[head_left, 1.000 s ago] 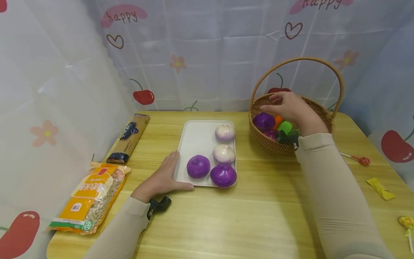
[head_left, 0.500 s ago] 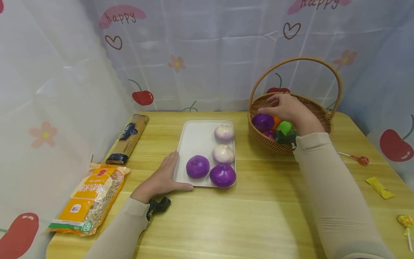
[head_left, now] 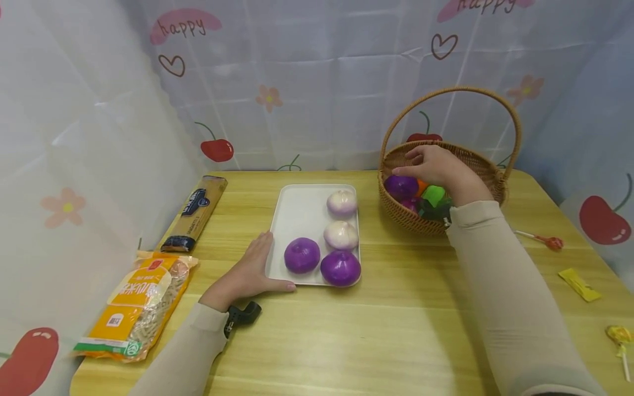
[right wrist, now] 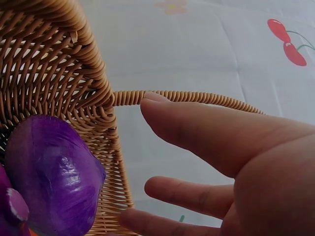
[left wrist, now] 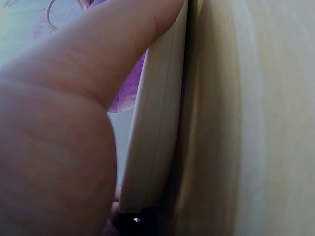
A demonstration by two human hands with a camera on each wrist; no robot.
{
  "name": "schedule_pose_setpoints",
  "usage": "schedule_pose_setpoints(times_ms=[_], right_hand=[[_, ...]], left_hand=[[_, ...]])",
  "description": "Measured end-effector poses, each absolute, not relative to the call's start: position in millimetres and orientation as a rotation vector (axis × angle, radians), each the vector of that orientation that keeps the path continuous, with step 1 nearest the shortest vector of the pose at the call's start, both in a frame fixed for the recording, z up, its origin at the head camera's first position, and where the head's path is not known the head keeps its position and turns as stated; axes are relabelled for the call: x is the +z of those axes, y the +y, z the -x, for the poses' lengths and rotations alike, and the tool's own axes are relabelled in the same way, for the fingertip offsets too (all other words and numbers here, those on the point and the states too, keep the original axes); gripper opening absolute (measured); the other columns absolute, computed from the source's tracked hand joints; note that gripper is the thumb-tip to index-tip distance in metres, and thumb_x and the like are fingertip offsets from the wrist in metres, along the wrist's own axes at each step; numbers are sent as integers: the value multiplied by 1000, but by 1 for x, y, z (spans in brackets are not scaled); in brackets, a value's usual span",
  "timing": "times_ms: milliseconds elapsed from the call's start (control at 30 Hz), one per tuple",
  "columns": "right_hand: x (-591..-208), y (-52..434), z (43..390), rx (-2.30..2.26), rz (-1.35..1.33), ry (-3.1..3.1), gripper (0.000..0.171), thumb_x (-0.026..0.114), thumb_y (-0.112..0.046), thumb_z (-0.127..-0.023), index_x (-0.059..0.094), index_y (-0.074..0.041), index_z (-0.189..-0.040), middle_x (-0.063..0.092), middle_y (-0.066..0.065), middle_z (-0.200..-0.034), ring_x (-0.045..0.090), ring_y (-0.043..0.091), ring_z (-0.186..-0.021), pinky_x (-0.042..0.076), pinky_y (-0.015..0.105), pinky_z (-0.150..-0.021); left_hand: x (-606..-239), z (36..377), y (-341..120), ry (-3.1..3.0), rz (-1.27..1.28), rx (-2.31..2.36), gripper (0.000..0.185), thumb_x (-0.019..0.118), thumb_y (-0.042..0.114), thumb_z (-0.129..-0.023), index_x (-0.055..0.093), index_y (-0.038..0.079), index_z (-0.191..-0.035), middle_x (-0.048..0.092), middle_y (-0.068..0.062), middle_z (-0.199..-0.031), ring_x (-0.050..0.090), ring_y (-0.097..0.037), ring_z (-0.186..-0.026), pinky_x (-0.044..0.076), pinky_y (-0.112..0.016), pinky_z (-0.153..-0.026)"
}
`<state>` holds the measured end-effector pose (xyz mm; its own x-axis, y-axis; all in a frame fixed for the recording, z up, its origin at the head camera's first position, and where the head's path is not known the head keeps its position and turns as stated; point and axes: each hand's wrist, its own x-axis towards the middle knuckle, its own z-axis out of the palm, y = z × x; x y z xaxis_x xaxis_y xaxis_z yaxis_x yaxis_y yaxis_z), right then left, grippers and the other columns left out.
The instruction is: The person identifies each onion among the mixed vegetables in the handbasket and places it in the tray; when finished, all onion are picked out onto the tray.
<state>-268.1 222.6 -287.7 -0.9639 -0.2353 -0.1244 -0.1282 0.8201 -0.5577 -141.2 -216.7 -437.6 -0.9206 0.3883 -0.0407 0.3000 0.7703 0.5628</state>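
My left hand (head_left: 252, 268) lies flat on the table, touching the near-left corner of a white tray (head_left: 302, 212); its thumb (left wrist: 98, 59) presses along the tray's front rim (left wrist: 157, 128). The tray carries two purple onions (head_left: 302, 255) (head_left: 340, 268) and two white onions (head_left: 342, 203) (head_left: 340, 235). My right hand (head_left: 421, 164) reaches into a wicker basket (head_left: 411, 220), fingers spread just above a purple onion (head_left: 400, 187). In the right wrist view its thumb (right wrist: 206, 132) hovers beside that onion (right wrist: 49, 172), holding nothing. Green (head_left: 433, 194) and orange (head_left: 421, 186) items lie under the hand.
A dark pasta box (head_left: 195, 212) and an orange noodle bag (head_left: 141, 300) lie at the table's left edge. At the right lie a red lollipop (head_left: 545, 240), a yellow packet (head_left: 579, 284) and a yellow lollipop (head_left: 618, 335). Patterned curtains enclose the wooden table (head_left: 371, 330).
My right hand has sunk a little lower into the basket, closer to the purple onion. The left hand and the tray have stayed put.
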Motion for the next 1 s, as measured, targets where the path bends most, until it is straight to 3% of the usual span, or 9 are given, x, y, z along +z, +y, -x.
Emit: schedule_pose_setpoints(times_ms=[1000], right_hand=[[-291, 218, 275, -765, 341, 2745, 88, 70, -52, -100, 38, 5, -158, 39, 31, -157, 40, 52, -139, 36, 68, -111]], left_hand=[[-435, 140, -216, 2809, -536, 843, 149, 86, 75, -70, 6, -6, -166, 5, -25, -172, -2, -38, -158, 4, -54, -126]])
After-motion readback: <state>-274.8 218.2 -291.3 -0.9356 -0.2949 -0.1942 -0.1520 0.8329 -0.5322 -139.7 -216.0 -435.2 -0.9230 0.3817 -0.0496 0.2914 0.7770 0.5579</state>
